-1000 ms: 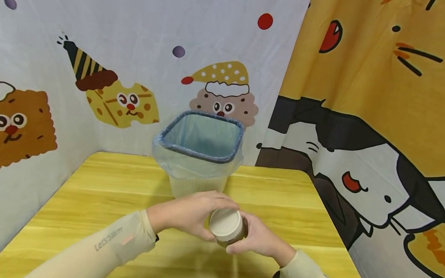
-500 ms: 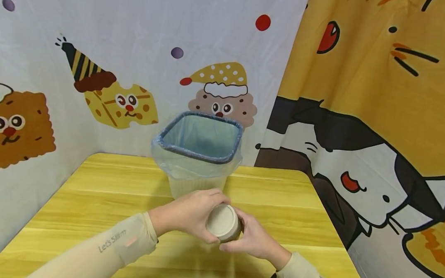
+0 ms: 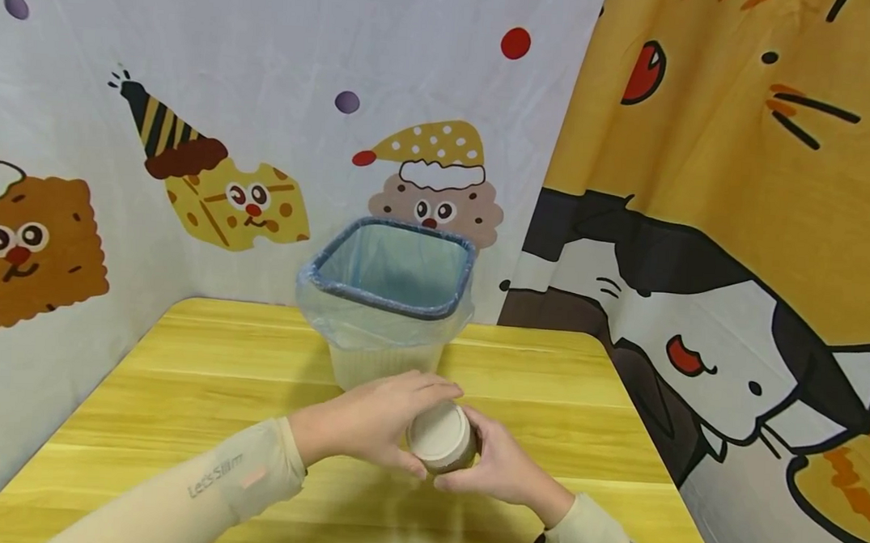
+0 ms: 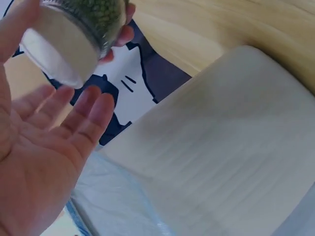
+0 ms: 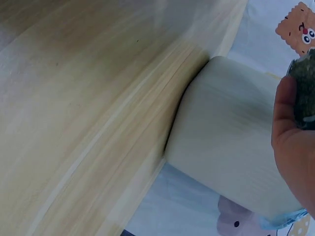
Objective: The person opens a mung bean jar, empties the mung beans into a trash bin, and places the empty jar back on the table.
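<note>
A clear jar of small green beans (image 4: 100, 15) has a cream screw lid (image 3: 438, 434) and is held above the table in front of me. My right hand (image 3: 503, 466) grips the jar's body from the right, its thumb on the near side. In the right wrist view, part of the jar (image 5: 306, 91) shows behind the thumb. My left hand (image 3: 377, 423) is around the lid's left side. In the left wrist view, its fingers (image 4: 91, 115) are loosely extended and apart from the lid, while the thumb lies close to the lid's edge; whether it touches is unclear.
A pale bin (image 3: 387, 362) with a blue rim and a clear plastic liner stands just beyond my hands on the wood-grain table (image 3: 546, 406). A cartoon-printed cloth (image 3: 268, 94) hangs behind the table and along its sides.
My left fingers have closed around the lid and then spread away from it. The jar tipped slightly toward me and back, still in my right hand. The bin has not moved.
</note>
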The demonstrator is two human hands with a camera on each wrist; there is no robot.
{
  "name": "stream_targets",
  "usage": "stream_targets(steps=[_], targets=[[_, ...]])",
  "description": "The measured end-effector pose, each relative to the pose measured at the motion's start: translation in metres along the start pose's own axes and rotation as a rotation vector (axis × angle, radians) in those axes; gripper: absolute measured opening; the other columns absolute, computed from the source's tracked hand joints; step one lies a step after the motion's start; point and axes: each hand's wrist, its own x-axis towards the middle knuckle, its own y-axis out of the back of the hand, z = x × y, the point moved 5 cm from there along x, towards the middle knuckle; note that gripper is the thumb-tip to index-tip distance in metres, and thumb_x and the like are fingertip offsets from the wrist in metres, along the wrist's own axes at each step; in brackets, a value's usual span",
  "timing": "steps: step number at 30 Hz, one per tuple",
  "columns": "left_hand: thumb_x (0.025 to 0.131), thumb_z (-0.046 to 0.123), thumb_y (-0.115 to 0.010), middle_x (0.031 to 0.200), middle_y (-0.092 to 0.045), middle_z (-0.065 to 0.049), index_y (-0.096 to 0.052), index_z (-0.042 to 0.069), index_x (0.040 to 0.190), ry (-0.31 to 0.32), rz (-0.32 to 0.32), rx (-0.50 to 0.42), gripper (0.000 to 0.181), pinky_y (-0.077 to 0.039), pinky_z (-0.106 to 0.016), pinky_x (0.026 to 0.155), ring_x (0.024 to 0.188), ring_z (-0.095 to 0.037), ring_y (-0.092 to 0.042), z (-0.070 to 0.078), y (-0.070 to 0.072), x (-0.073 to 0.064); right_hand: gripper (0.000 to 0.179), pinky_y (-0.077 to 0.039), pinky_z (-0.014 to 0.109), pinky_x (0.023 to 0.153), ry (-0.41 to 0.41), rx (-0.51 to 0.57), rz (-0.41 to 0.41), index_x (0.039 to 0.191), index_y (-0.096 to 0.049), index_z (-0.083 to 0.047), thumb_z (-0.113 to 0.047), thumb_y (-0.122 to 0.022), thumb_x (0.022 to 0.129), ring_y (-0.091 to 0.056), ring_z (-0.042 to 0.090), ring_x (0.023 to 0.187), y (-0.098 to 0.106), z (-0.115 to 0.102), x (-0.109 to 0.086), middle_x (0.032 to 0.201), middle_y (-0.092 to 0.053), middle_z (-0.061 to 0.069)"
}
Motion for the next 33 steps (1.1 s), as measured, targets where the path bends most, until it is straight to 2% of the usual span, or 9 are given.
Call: stream_targets(steps=[2, 5, 9, 15, 18, 20, 25, 33], targets=[[0.078, 0.038, -0.098, 0.162, -0.054, -0.003, -0.048, 0.015, 0.160, -0.049, -0.026, 0.021, 0.099, -0.052, -0.038, 0.117, 0.145, -0.021, -0.056, 0.004, 0.000, 0.000, 0.082, -0.057, 0.027, 0.102, -0.015, 0.017, -0.024, 0.156, -0.048, -0.016, -0.021, -0.090, 0.086, -0.068, 0.014, 0.121, 0.001, 0.002, -0.001, 0.141, -0.066, 0.005], [0.080, 0.027, -0.096, 0.159, -0.057, 0.000, -0.051, 0.020, 0.159, -0.110, -0.039, 0.044, 0.092, -0.053, -0.036, 0.116, 0.140, -0.021, -0.059, 0.009, 0.000, 0.001, 0.084, -0.057, 0.028, 0.103, -0.032, 0.028, -0.046, 0.158, -0.046, -0.016, -0.020, -0.089, 0.087, -0.067, 0.015, 0.123, 0.001, 0.003, -0.002, 0.143, -0.064, 0.006], [0.078, 0.023, -0.097, 0.146, -0.063, 0.000, -0.057, 0.021, 0.153, -0.132, -0.019, 0.049, 0.086, -0.056, -0.031, 0.109, 0.128, -0.018, -0.063, 0.013, -0.001, 0.002, 0.083, -0.057, 0.029, 0.103, -0.039, 0.018, -0.047, 0.157, -0.047, -0.016, -0.021, -0.090, 0.087, -0.066, 0.016, 0.122, -0.001, 0.004, -0.003, 0.142, -0.064, 0.006], [0.076, 0.035, -0.096, 0.134, -0.065, -0.004, -0.059, 0.015, 0.147, -0.018, 0.058, 0.003, 0.083, -0.060, -0.029, 0.098, 0.114, -0.016, -0.068, 0.006, 0.004, 0.002, 0.089, -0.056, 0.028, 0.102, -0.035, -0.098, 0.056, 0.156, -0.048, -0.017, -0.024, -0.094, 0.080, -0.066, 0.014, 0.119, 0.002, 0.006, -0.002, 0.137, -0.067, 0.002], [0.075, 0.038, -0.097, 0.133, -0.066, -0.006, -0.059, 0.013, 0.145, 0.027, 0.097, -0.004, 0.083, -0.062, -0.030, 0.093, 0.110, -0.017, -0.070, 0.002, 0.008, 0.002, 0.091, -0.056, 0.028, 0.102, -0.062, -0.117, 0.119, 0.154, -0.050, -0.015, -0.022, -0.097, 0.076, -0.065, 0.014, 0.118, 0.006, 0.009, -0.003, 0.137, -0.067, 0.001], [0.076, 0.037, -0.097, 0.135, -0.065, -0.007, -0.059, 0.013, 0.146, 0.047, 0.100, -0.001, 0.084, -0.063, -0.031, 0.092, 0.111, -0.019, -0.070, -0.001, 0.010, 0.001, 0.092, -0.056, 0.027, 0.101, -0.080, -0.115, 0.146, 0.153, -0.050, -0.016, -0.022, -0.098, 0.074, -0.065, 0.014, 0.117, 0.008, 0.011, -0.004, 0.136, -0.067, 0.000], [0.077, 0.037, -0.096, 0.139, -0.065, -0.009, -0.058, 0.012, 0.149, 0.088, 0.081, -0.010, 0.085, -0.063, -0.034, 0.094, 0.114, -0.021, -0.069, -0.007, 0.008, -0.004, 0.092, -0.057, 0.028, 0.101, -0.075, -0.091, 0.160, 0.153, -0.050, -0.015, -0.021, -0.098, 0.074, -0.066, 0.017, 0.117, 0.011, 0.013, -0.004, 0.138, -0.066, 0.002], [0.076, 0.035, -0.097, 0.138, -0.065, -0.010, -0.058, 0.012, 0.149, 0.127, 0.120, -0.023, 0.086, -0.064, -0.036, 0.093, 0.114, -0.023, -0.070, -0.019, 0.008, -0.017, 0.092, -0.055, 0.026, 0.104, -0.092, -0.075, 0.187, 0.151, -0.049, -0.007, -0.022, -0.097, 0.074, -0.067, 0.020, 0.119, 0.016, 0.019, -0.004, 0.138, -0.066, 0.012]])
